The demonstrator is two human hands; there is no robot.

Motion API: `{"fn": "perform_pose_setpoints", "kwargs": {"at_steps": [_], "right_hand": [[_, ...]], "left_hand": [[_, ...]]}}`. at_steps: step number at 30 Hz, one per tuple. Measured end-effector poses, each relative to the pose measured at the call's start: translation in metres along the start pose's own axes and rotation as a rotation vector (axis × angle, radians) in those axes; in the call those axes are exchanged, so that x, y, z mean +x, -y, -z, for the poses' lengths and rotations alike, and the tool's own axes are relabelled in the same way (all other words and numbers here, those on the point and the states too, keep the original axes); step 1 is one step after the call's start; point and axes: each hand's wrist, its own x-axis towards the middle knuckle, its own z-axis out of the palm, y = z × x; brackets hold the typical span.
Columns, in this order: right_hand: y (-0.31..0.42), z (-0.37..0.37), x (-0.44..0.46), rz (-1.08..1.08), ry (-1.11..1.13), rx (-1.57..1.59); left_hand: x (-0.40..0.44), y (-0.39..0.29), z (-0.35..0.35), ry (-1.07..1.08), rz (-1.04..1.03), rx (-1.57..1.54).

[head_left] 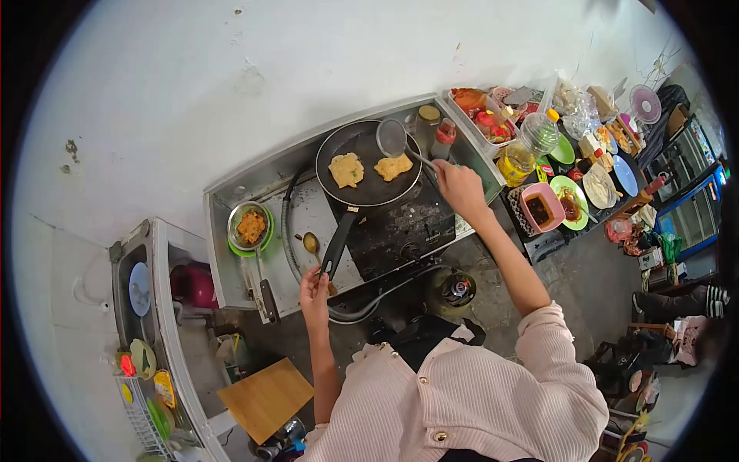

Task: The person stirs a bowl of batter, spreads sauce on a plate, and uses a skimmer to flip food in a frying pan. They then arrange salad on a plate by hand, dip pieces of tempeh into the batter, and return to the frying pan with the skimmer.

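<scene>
A black frying pan (368, 196) sits on the stove (400, 239) with two yellow fritters, one at the left (346, 170) and one at the right (393, 167). My left hand (314, 296) is closed at the end of the pan's black handle. In my right hand (462, 189) is the handle of a metal ladle (391, 137); its round grey head hangs over the pan's right side, just above the right fritter. Beside the handle, a spoon (310, 242) lies on the metal counter. Further left, a strainer (250, 209) holding browned fried food rests over a green bowl (269, 235).
A jar (428, 117) and a red-capped bottle (444, 137) stand right of the pan. The side table holds an oil bottle (517, 162), a pink bowl of dark sauce (542, 208) and several plates. A gas cylinder (453, 290) stands below; a sink (127, 266) is at left.
</scene>
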Motion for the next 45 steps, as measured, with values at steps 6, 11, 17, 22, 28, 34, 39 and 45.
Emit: {"fn": "perform_pose_setpoints", "kwargs": {"at_steps": [6, 11, 17, 22, 28, 34, 39, 45], "right_hand": [[0.022, -0.036, 0.028, -0.042, 0.044, 0.09], [0.025, -0.05, 0.034, -0.087, 0.086, 0.174], [0.013, -0.042, 0.035, -0.147, 0.126, 0.343], [0.023, -0.013, 0.027, -0.135, 0.149, 0.397], [0.024, -0.001, 0.02, -0.126, 0.176, 0.399], [0.028, 0.0, 0.012, -0.107, 0.172, 0.408], [0.018, -0.008, 0.012, -0.003, 0.046, 0.229], [0.002, -0.008, 0.015, 0.054, 0.107, 0.03]], "left_hand": [[0.001, 0.002, 0.001, 0.009, -0.01, -0.022], [0.001, 0.003, 0.001, 0.015, -0.004, -0.037], [-0.003, -0.005, -0.003, -0.009, 0.018, -0.005], [0.0, 0.003, 0.0, 0.008, -0.003, -0.025], [0.0, 0.001, 0.0, 0.014, -0.004, 0.005], [0.002, 0.006, 0.003, 0.031, 0.01, -0.018], [0.0, 0.0, 0.0, 0.01, 0.028, 0.018], [0.001, 0.003, 0.001, 0.023, 0.001, -0.001]]}}
